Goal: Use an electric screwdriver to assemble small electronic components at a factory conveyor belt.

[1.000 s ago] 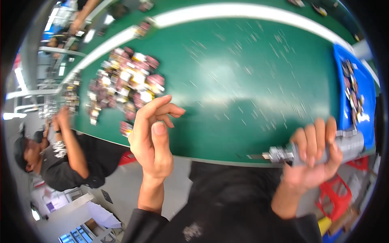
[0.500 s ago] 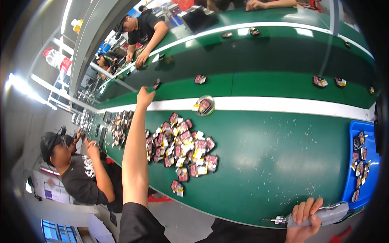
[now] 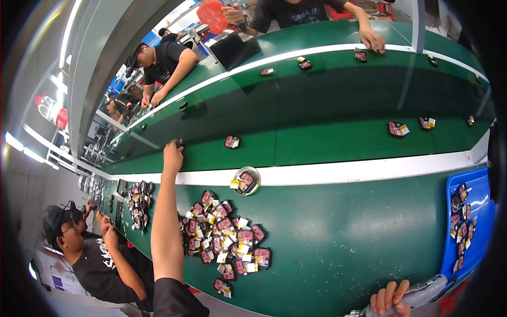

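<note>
My left hand [image 3: 172,156] reaches far out over the conveyor belt, its fingers closed on a small dark module [image 3: 180,142], mostly hidden by the fingertips. At the lower right my right hand [image 3: 390,299] is wrapped round a grey electric screwdriver [image 3: 425,292], its tip pointing left. Beside my left forearm lies a heap of small black modules [image 3: 222,232] with reddish faces and yellow and white tabs. A round dish [image 3: 255,185] near the belt's white rail has one module in it. Another module [image 3: 232,141] lies on the belt, right of my left hand.
A blue tray [image 3: 449,227] with several modules stands at the right end of the green table [image 3: 338,211]. Small pale bits [image 3: 353,247] are scattered on the tabletop. A white rail [image 3: 338,173] borders the belt. Co-workers sit at the left and across the belt.
My view has tilted upward, so the table sits lower in the picture. My left hand has met the dark module that lay just beyond its fingers. The right hand still grips the screwdriver.
</note>
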The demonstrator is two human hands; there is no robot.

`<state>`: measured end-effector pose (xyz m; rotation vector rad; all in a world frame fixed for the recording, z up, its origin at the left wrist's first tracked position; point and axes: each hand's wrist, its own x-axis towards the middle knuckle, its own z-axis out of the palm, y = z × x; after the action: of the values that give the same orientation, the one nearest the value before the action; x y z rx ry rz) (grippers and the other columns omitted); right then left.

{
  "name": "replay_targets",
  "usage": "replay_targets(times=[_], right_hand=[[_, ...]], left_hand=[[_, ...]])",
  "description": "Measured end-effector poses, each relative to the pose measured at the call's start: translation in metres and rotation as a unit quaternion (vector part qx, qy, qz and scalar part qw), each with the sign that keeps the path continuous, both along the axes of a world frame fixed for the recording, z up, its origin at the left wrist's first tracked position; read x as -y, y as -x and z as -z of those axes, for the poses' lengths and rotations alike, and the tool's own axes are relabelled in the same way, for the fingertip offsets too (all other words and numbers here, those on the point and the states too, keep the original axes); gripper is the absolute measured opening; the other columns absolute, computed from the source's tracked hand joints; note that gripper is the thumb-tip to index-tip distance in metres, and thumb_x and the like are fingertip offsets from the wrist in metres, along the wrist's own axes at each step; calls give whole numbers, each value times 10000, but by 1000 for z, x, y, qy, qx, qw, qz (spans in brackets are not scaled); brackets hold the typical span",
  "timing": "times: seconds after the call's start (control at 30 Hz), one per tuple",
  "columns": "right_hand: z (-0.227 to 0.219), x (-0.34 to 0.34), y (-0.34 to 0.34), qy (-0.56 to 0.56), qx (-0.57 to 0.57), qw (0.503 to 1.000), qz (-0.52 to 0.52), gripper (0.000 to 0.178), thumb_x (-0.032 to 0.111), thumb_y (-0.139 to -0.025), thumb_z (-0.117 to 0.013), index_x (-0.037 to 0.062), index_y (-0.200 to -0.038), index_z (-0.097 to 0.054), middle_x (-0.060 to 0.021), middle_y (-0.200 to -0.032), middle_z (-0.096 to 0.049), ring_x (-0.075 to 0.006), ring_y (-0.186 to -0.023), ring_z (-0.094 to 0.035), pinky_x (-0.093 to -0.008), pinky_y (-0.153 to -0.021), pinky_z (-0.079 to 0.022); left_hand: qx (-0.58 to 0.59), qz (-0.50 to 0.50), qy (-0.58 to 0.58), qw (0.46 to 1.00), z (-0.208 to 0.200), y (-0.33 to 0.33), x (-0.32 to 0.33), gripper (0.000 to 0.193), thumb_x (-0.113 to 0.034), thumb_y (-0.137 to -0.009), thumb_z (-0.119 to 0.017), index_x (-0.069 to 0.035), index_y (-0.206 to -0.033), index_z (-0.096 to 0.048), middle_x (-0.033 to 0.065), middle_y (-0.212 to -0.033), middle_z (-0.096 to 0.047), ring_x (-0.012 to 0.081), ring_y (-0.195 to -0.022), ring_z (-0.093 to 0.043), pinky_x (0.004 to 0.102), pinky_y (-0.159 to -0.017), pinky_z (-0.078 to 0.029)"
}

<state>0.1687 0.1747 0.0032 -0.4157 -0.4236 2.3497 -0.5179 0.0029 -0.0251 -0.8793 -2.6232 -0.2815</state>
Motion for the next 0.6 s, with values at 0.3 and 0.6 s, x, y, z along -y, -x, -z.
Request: replay_targets(times=[0.3, 0.6], right_hand=[[15, -1, -2, -45, -29, 998, 35, 184, 120, -837, -587, 72, -857, -411, -39, -671, -400, -144, -544, -418, -295, -542, -371], [18, -7, -7, -65, -45, 997, -22, 150, 148, -829, -581, 87, -854, -447, -24, -692, -409, -136, -575, -439, -293, -580, -377]], left_hand=[[106, 308, -11, 945, -87, -280, -43, 494, 48, -762, -687, -26, -1231, -551, 161, -1158, -611, 310, -980, -598, 352, -839, -478], [227, 518, 42, 823, -58, -468, -7, 534, 12, -678, -696, 47, -1189, -541, 174, -1149, -603, 361, -1049, -584, 424, -873, -499]])
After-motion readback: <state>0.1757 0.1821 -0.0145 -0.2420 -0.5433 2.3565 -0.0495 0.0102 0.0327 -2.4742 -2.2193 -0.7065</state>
